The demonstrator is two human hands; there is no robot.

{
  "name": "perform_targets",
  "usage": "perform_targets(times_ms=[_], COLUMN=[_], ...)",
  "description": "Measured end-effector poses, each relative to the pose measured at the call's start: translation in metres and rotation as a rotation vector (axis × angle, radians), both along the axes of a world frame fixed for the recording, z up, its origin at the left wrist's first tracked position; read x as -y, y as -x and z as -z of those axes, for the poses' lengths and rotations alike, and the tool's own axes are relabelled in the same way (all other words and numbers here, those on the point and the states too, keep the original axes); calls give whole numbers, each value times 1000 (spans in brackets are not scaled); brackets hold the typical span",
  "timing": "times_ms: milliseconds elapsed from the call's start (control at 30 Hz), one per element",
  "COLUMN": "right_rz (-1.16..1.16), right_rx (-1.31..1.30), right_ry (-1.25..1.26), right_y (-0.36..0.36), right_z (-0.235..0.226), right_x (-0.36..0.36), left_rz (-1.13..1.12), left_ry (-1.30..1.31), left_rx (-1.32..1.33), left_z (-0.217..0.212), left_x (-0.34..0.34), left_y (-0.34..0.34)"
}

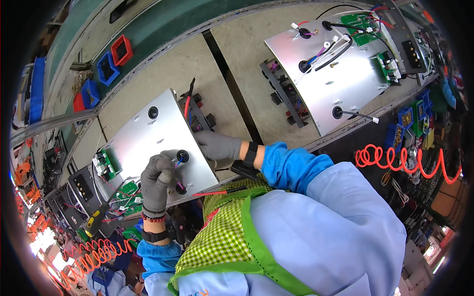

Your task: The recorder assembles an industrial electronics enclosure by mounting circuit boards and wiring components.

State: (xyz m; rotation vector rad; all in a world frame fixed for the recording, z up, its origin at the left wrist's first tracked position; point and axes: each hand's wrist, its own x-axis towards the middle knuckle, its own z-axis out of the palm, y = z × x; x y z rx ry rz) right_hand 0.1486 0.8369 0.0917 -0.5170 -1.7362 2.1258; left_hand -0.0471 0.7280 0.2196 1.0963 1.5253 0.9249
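Observation:
A silver metal panel lies in front of me, with round black grommets in it. My left hand, in a grey glove, is closed over the panel, its fingertips pinching a thin blue and purple wire beside one black grommet. A pink-purple wire end pokes out of a lower grommet. My right hand, also gloved, reaches to the panel's right edge; its fingertips pass behind that edge and are hidden. Green circuit boards sit along the panel's left side.
A second silver panel with boards and cables stands farther right. Blue bins and a red bin stand at the far left. A yellow-handled screwdriver hangs near a coiled orange hose. Another red coiled hose stretches at right.

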Motion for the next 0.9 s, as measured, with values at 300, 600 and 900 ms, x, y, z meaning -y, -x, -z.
perform_targets(times_ms=[300, 600, 900], right_rz=[-42, 112, -24], right_rx=[-141, 153, 27], right_ry=[388, -183, -431], right_y=[5, 10, 16], right_z=[3, 9, 9], right_x=[11, 6, -6], left_rz=[-3, 155, 187], left_ry=[-4, -115, -142], left_rx=[-1, -686, -715], left_z=[0, -2, -5], left_x=[-6, -11, -10], left_y=[-6, -21, -13])
